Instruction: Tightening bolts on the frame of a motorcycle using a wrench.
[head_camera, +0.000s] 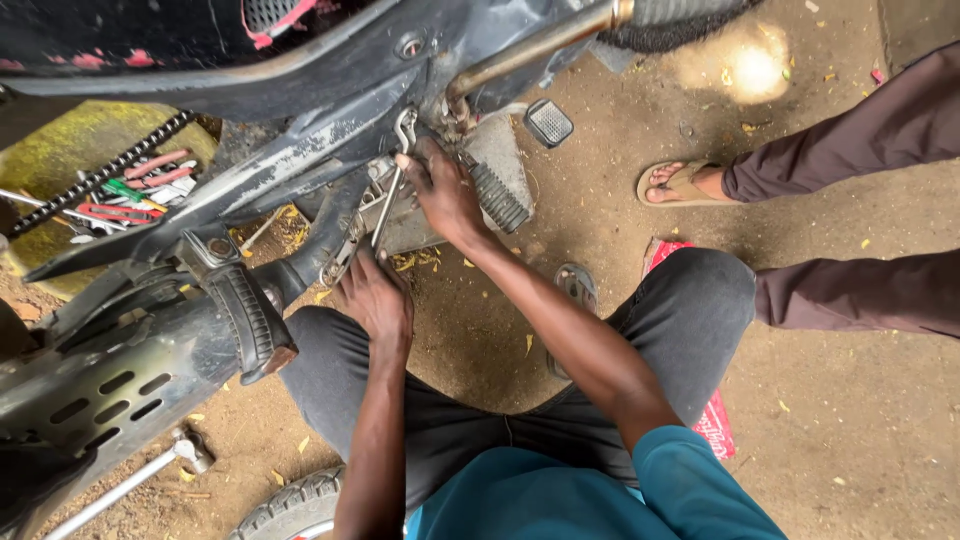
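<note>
**Two hands on a spanner under a motorbike**

A person crouches on the dirt floor (820, 400) beside a motorbike (300, 110), seen from above. The right hand (445, 195) reaches far forward, its fingers closed around the upper part of a long metal spanner (392, 180). The spanner's top end sits against the bike's frame, just left of the ribbed rubber footrest (497, 196), and the shaft slants down and to the left, toward the near side. The left hand (375, 298) lies nearer the body at the spanner's lower end, its fingers curled there; whether they are clamped on the tool itself or on a bike part beside it is hard to tell, since the hand covers the spot.

To the near left, a second ribbed footrest (250, 320) sticks out above a dark silencer (95, 395) with slotted holes. A drive chain (100, 175) runs slantwise at the far left, and past it lie several hand tools (140, 190) with red and green grips, spread on the ground. A small grey pedal pad (548, 122) hangs to the right of the frame. At the far right, another person's leg in brown trousers (850, 135) stands near, with a foot in a sandal (682, 183). A red flat packet (715, 420) lies beneath the crouching person's right knee.
</note>
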